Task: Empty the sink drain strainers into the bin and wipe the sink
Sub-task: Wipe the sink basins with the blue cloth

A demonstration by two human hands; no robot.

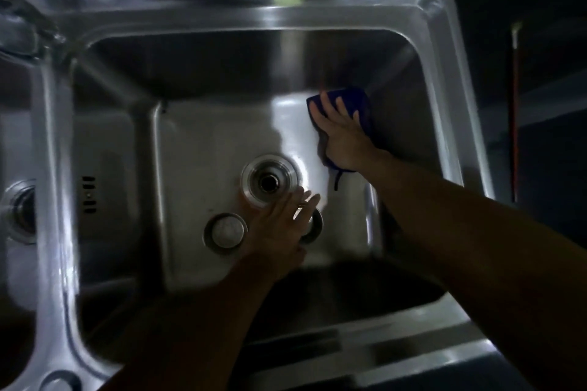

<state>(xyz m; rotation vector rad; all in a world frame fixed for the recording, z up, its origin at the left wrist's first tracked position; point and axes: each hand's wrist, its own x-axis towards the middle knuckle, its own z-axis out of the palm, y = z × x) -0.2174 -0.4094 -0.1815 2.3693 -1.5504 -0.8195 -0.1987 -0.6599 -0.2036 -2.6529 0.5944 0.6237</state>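
I look down into the right basin of a steel sink (203, 143). My right hand (341, 136) presses a blue cloth (357, 101) flat against the basin floor at its far right, fingers straight. My left hand (286, 225) lies on the floor just in front of the open drain hole (268, 182), fingers extended, and covers most of a round metal strainer (314, 225). A second round strainer (225, 229) lies on the floor to the left of that hand. The frame is blurred.
The left basin's drain (19, 209) shows at the left edge. A tap (25, 28) stands at the upper left over the divider. Overflow slots (89, 194) mark the basin's left wall. Dark space with a red-handled tool (514, 98) lies to the right.
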